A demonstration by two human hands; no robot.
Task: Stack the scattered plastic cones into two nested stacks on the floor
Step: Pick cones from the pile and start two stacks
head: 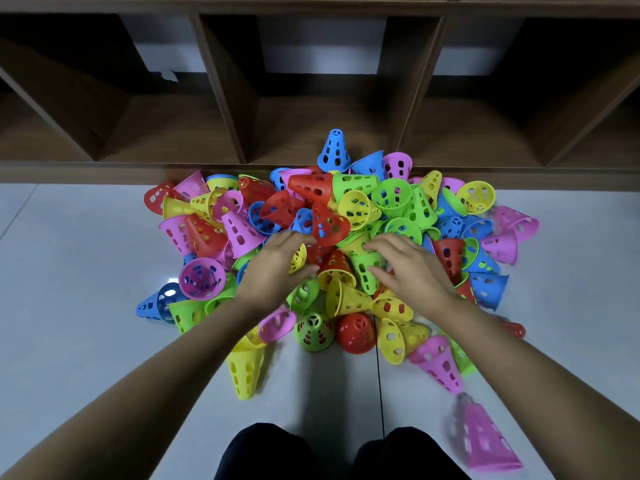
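A big heap of perforated plastic cones (349,209) in red, yellow, green, blue and pink lies on the pale floor against a wooden shelf unit. Both my hands reach into the near side of the heap. My left hand (277,268) has its fingers and thumb curled round a small yellow cone (298,258), with its fingertips by a red cone (327,225). My right hand (408,268) hovers with spread, relaxed fingers over a green cone (365,271). One blue cone (334,150) stands upright at the back. No nested stack is visible.
The wooden shelf unit (311,168) runs along the far edge with dark open compartments. Loose cones lie nearer me: a yellow one (246,368), a pink one (440,362) and a blurred pink one (485,438). My knees (263,452) are at the bottom.
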